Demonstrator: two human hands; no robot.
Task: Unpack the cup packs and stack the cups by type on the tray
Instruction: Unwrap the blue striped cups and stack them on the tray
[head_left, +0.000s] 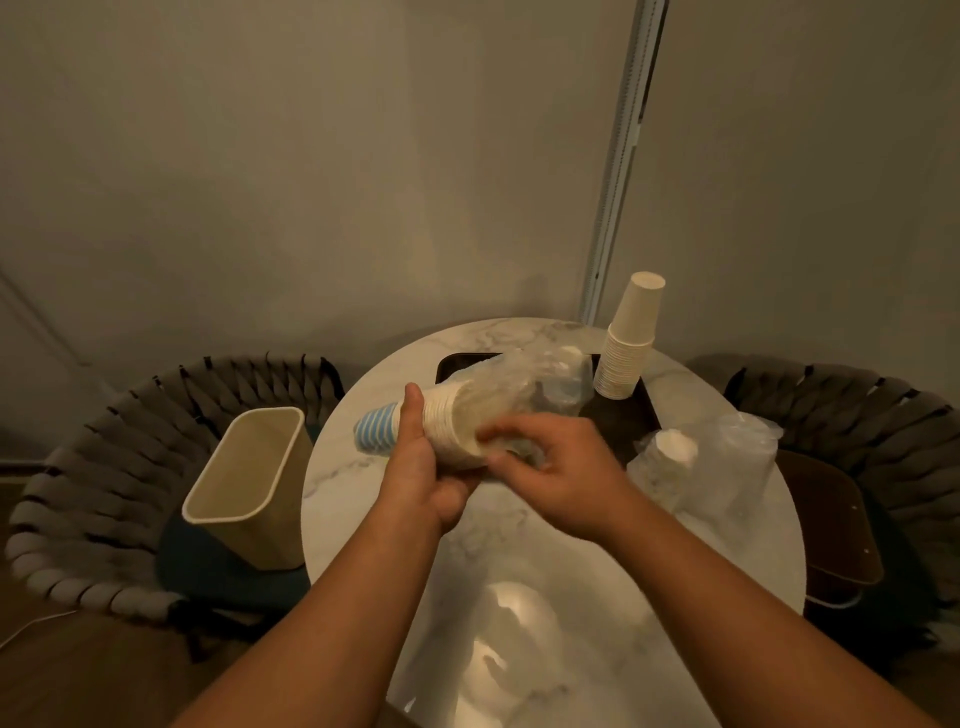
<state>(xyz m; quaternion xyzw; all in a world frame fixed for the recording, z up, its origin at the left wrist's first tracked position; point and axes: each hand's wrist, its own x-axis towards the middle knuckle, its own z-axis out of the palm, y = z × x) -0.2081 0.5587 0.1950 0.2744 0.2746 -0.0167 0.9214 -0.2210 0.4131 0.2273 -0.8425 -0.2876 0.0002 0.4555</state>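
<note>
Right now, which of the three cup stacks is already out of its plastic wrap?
The plain beige cup stack standing upside down on the dark tray. The blue-striped stack in hand and the white stack on the table remain wrapped.

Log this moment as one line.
left hand: grips striped cup stack | right hand: pulls wrapper | tray: one plain stack

Light: dim, warm and yellowish throughout.
Glare: a bright patch reflects off the marble table (519, 613) near the bottom edge.
Shadows: soft; the wall (311, 182) darkens toward the corners.
Blur: the right hand (550, 467) is smeared at the fingers; detail is soft overall.
Distortion: wide-angle bending bows the white rail (621, 171).
</note>
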